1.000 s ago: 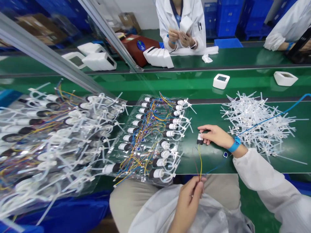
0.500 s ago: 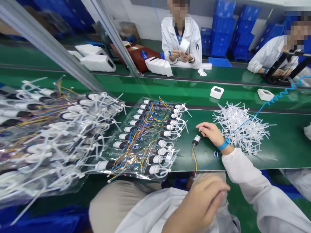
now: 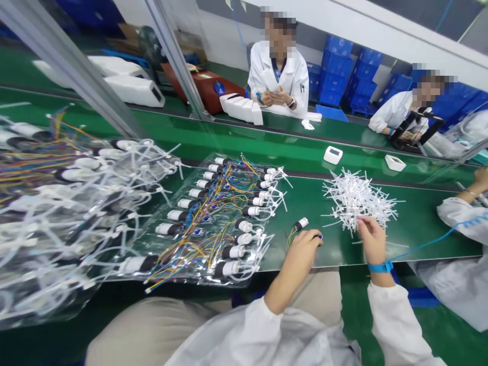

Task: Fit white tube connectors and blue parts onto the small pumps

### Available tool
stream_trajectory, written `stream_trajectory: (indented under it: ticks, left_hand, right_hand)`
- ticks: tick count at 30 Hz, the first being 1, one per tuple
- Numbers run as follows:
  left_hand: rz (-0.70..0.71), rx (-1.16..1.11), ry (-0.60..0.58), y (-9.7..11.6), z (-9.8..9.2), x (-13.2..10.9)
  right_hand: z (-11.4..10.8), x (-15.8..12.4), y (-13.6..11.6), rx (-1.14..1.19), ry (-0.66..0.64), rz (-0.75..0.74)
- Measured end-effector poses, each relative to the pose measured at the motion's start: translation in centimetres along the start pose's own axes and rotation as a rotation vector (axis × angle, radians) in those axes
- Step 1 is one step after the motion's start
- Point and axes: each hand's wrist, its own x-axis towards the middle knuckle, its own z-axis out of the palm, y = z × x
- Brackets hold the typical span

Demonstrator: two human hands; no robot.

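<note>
My left hand (image 3: 305,249) looks pinched on a small dark-blue piece (image 3: 319,237), which shows at my fingertips; my right hand (image 3: 372,241) is at the near edge of the pile of white ties (image 3: 354,198), thumb and forefinger close together, though I cannot tell whether they grasp one. I judge the step in hand to be picking out a single tie, and the next move to call for drawing it free without dragging its tangled neighbours along. The loose white-and-black unit (image 3: 300,224) lies on its side on the green surface (image 3: 419,208), just beyond my left hand, between the rows of similar units (image 3: 252,211) and the pile. Its long axis runs diagonally: the white end points away from me and to the right, the black end back towards me and to the left, with thin yellow wires (image 3: 290,235) trailing from that black end
</note>
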Motion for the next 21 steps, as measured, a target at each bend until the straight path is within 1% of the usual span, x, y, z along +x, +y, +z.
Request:
stream_trajectory:
  ticks: [2, 4, 7, 9, 13, 16, 21]
  left_hand:
    - [0.021, -0.020, 0.037, -0.8, -0.5, 0.3]
    - [0.011, -0.033, 0.073, -1.2, -0.8, 0.3]
    - [-0.020, -0.048, 0.110, -1.2, -1.1, -0.1]
    - [-0.026, -0.066, 0.111, -1.0, -1.3, -0.4]
    - [-0.042, -0.095, 0.084, -0.6, -1.8, -0.5]
    - [-0.049, -0.098, 0.076, -0.5, -1.9, -0.4]
    - [-0.065, -0.098, 0.072, -0.3, -2.0, -0.3]
  right_hand:
    - [0.6, -0.7, 0.8, -0.053, 0.032, -0.033]
    - [1.6, -1.1, 1.2, -0.100, 0.061, -0.058]
    - [3.1, -1.2, 1.1, -0.189, 0.084, -0.096]
    - [3.6, -0.9, 0.8, -0.250, 0.090, -0.123]
    - [3.7, -0.4, -0.4, -0.315, 0.097, -0.182]
    - [3.7, -0.1, -1.2, -0.336, 0.092, -0.187]
    - [3.5, 0.6, -1.4, -0.306, -0.024, -0.164]
